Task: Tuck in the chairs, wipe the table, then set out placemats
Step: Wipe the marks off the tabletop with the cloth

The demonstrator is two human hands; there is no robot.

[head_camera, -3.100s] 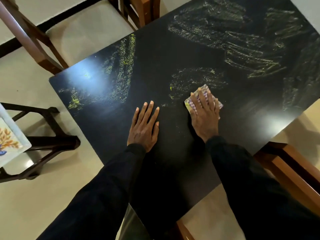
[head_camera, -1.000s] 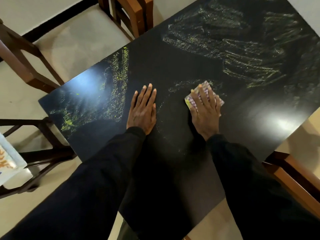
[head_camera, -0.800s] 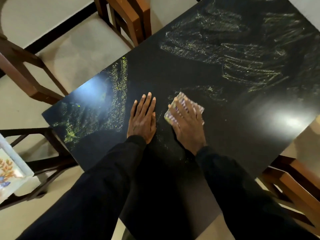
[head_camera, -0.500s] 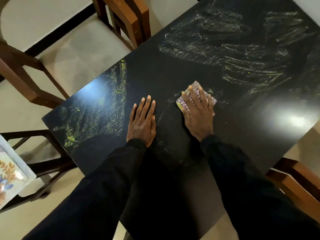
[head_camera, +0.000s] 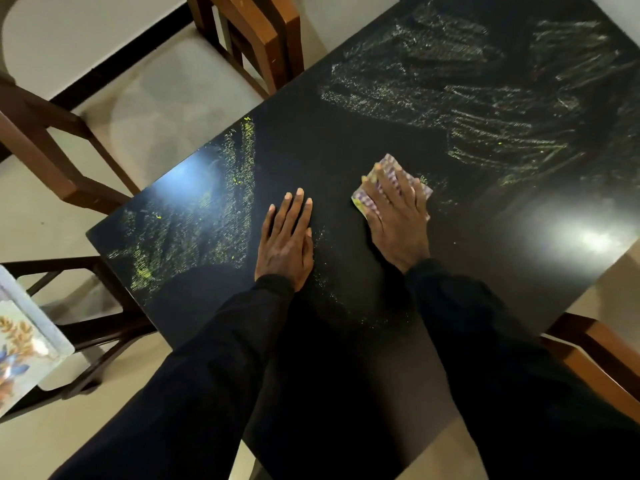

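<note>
The black table (head_camera: pixel 346 140) carries yellowish chalky smears at its left corner and across its far right part. My right hand (head_camera: pixel 398 216) lies flat with straight fingers on a folded checked cloth (head_camera: pixel 367 202), pressing it onto the tabletop near the middle. My left hand (head_camera: pixel 285 240) rests flat on the table, palm down, a little left of the cloth. A stretch of tabletop around both hands looks darker, with only faint specks.
A wooden chair (head_camera: pixel 256 36) stands at the table's far left edge, and another chair frame (head_camera: pixel 45 147) is further left. A third wooden chair (head_camera: pixel 595 362) shows at the near right. A floral patterned mat (head_camera: pixel 20 344) lies on a dark stand at the left.
My right hand has rubbed the cloth left, then back right and forward over the smear in the middle, which has faded. My left hand stayed flat in about the same place.
</note>
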